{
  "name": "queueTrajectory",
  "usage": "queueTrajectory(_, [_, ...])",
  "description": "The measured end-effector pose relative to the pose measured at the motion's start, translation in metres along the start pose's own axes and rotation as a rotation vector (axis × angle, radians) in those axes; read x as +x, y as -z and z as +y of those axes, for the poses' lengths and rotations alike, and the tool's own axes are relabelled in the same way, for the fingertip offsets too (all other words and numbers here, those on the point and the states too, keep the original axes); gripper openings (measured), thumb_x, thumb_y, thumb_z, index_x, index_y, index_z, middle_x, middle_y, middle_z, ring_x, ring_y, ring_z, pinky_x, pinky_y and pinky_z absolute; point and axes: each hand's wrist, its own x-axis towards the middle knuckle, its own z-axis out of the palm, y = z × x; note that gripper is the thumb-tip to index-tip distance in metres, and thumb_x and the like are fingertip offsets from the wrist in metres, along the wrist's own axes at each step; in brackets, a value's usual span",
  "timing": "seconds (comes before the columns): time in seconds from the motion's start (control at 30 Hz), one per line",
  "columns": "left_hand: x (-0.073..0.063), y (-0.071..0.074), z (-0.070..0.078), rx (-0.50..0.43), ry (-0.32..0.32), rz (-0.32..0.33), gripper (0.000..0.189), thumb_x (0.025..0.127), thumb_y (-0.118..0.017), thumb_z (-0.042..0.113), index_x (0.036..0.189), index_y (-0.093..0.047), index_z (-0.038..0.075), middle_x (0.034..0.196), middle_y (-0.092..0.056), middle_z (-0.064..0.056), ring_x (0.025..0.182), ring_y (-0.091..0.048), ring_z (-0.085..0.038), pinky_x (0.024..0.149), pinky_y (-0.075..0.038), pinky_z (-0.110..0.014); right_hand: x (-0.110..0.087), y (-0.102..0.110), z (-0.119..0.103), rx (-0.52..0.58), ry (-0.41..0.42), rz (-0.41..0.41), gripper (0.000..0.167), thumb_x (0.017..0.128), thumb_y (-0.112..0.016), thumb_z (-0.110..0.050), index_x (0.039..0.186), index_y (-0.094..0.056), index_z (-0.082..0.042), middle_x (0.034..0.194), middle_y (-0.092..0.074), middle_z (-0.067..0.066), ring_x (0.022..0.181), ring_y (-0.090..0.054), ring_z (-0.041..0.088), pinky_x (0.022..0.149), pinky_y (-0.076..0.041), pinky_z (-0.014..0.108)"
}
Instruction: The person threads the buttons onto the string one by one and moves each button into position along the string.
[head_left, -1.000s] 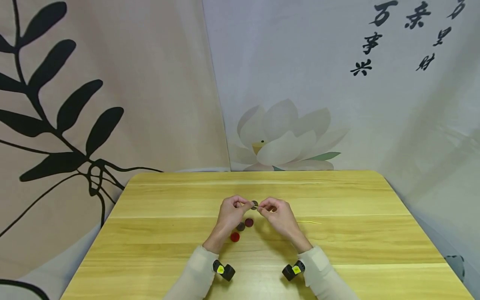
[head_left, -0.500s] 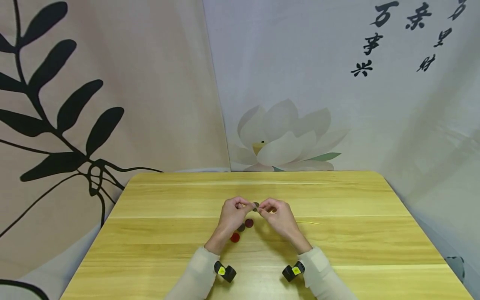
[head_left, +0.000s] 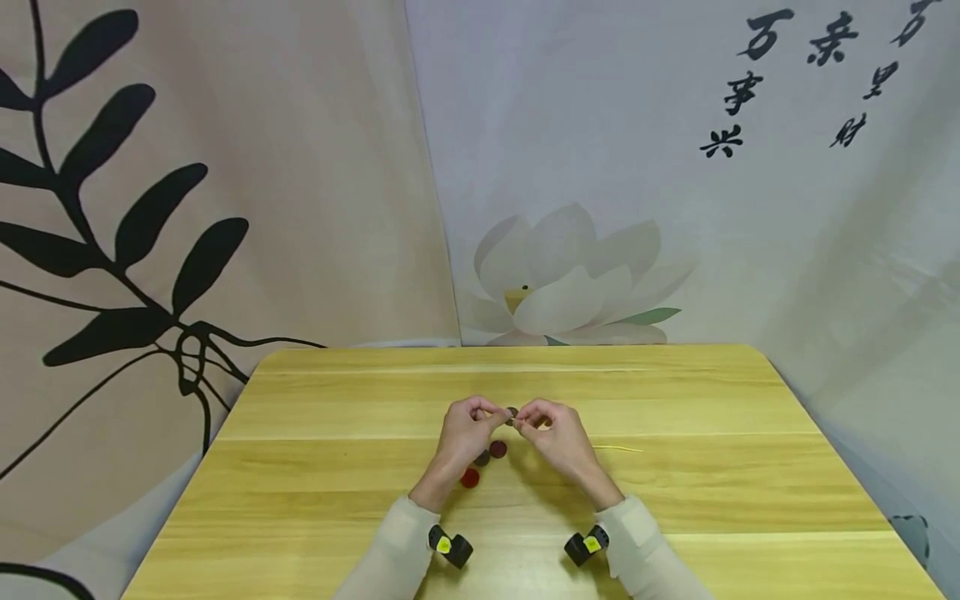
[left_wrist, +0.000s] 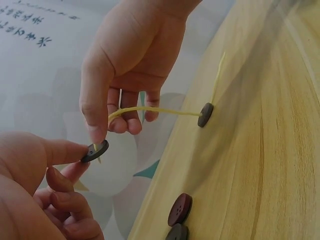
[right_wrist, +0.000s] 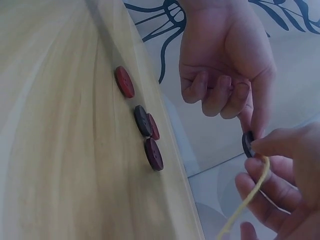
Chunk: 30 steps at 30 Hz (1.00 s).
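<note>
My left hand (head_left: 463, 429) pinches a dark button (left_wrist: 96, 151) by its edge between thumb and finger, above the table. Opposite it, the thumb and finger of my right hand (head_left: 558, 433) grip a yellow cord (left_wrist: 155, 109) right at the button's face. A short cord end pokes out below the button in the left wrist view. From the right hand the cord runs to a second dark button (left_wrist: 205, 115) strung on it, near the tabletop. Below the hands lie a maroon button (head_left: 498, 449), a dark grey button (head_left: 482, 457) and a bright red button (head_left: 469, 477).
The right wrist view shows another red button (right_wrist: 153, 127), partly behind a dark one. A yellow cord end (head_left: 618, 448) lies on the wooden table (head_left: 750, 483) beyond the right wrist. A printed curtain (head_left: 337, 167) hangs behind the table's far edge.
Both hands stay almost still and keep their pinch on the button and cord. The left hand and the button shifted very slightly right; the head view tilted a little.
</note>
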Motion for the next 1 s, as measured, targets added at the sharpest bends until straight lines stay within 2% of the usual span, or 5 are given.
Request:
queueTrajectory(0.5, [-0.0008,0.0003,-0.0009,0.012,0.011,0.0,0.014,0.088,-0.075,0.021,0.087,-0.071,0.007,0.061,-0.044,0.004,0.05,-0.038,-0.009,0.043,-0.028,-0.021,-0.001,0.0012,-0.0011,-0.012,0.006,-0.012,0.005,0.086,-0.076,-0.011,0.087,-0.072,-0.012,0.074,-0.065,-0.009,0.073,-0.06,0.01,0.081,-0.047,0.05])
queueTrajectory(0.67, [-0.0005,-0.0005,0.0002,0.01,0.011,-0.005,0.013,0.088,-0.074,0.019,0.087,-0.071,0.007,0.062,-0.045,0.004,0.051,-0.038,-0.01,0.044,-0.028,-0.021,-0.0004,0.0022,-0.0023,-0.024,0.002,-0.009,0.01,0.085,-0.078,-0.009,0.087,-0.071,-0.015,0.073,-0.065,-0.009,0.073,-0.06,0.011,0.082,-0.046,0.051])
queueTrajectory(0.9, [0.0001,-0.0005,-0.0003,0.015,0.002,-0.013,0.012,0.088,-0.074,0.018,0.087,-0.071,0.006,0.063,-0.045,0.004,0.053,-0.038,-0.01,0.045,-0.028,-0.021,0.0015,0.002,-0.003,-0.023,0.016,0.003,0.019,0.083,-0.079,-0.007,0.099,-0.069,-0.012,0.073,-0.064,-0.008,0.071,-0.059,0.009,0.08,-0.047,0.051])
queueTrajectory(1.0, [-0.0003,-0.0004,0.0,0.015,0.002,-0.018,0.012,0.088,-0.073,0.018,0.088,-0.071,0.007,0.062,-0.045,0.004,0.053,-0.038,-0.01,0.045,-0.029,-0.021,0.0021,0.0009,-0.0037,-0.031,0.016,0.003,0.023,0.083,-0.079,-0.007,0.103,-0.068,-0.011,0.074,-0.063,-0.008,0.071,-0.059,0.01,0.076,-0.049,0.045])
